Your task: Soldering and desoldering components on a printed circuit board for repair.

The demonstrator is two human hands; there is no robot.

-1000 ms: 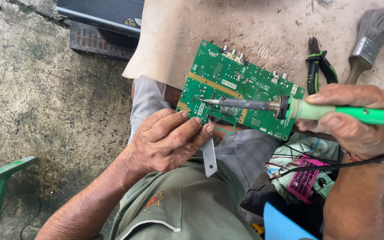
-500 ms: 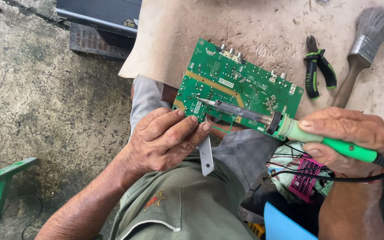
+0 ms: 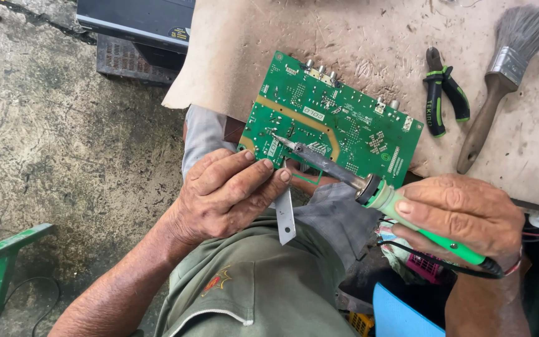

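since earlier frame, right hand [image 3: 463,218] dropped lower, gripping green-handled soldering iron [image 3: 369,187], tip on green printed circuit board [image 3: 332,118] at worktop [image 3: 369,37] edge; left hand [image 3: 223,193] pinched flat metal tweezers [image 3: 285,215], steadying board.

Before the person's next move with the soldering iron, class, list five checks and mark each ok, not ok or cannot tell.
1. Right hand grips the green-handled soldering iron on its handle, clear of the metal barrel: ok.
2. Iron tip rests on the green circuit board: ok.
3. Left hand steadies the board's near edge, holding metal tweezers: ok.
4. Left fingers well clear of the hot tip: not ok, close.
5. Iron hot enough: cannot tell.
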